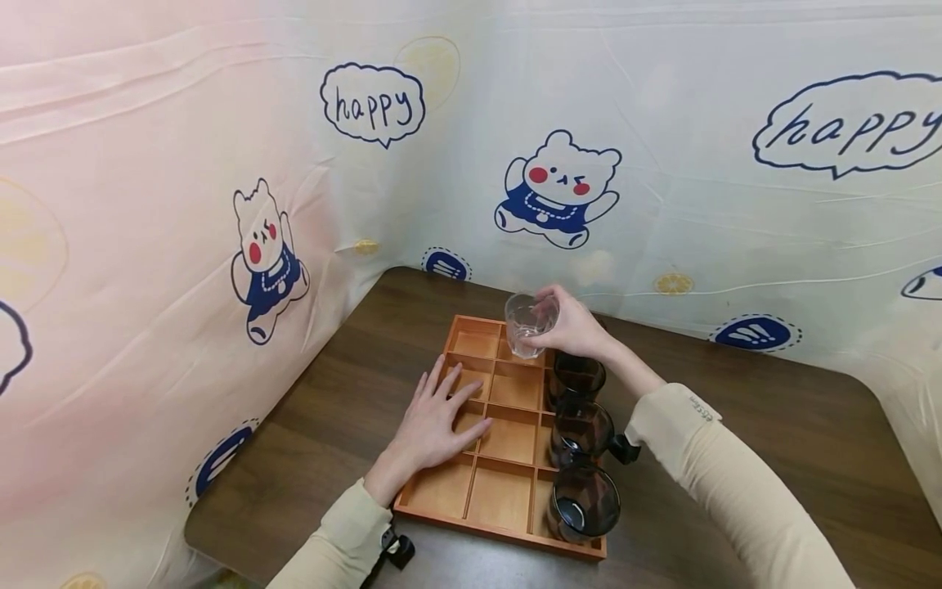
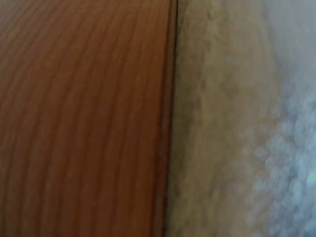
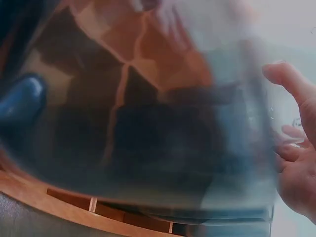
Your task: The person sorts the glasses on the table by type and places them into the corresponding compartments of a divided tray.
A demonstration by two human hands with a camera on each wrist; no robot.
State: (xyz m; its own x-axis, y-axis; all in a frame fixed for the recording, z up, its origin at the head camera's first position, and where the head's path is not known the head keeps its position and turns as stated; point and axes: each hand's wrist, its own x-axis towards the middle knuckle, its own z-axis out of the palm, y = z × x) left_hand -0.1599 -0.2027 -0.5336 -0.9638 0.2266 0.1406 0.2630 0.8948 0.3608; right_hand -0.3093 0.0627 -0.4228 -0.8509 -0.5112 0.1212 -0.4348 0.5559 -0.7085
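Observation:
A clear drinking glass is gripped between the thumb and fingers of my right hand, over the far middle compartments of a divided wooden tray. With fingers spread, my left hand rests on the tray's left side. Several dark tinted glasses fill the tray's right column; the farthest is mostly hidden behind my right hand and wrist. One dark glass takes up most of the right wrist view, with my right hand at its edge. The left wrist view holds only blurred wood.
The tray lies on a dark brown wooden table with rounded corners. Printed cloth hangs behind and to the left of the table. Low dividers separate the tray's compartments.

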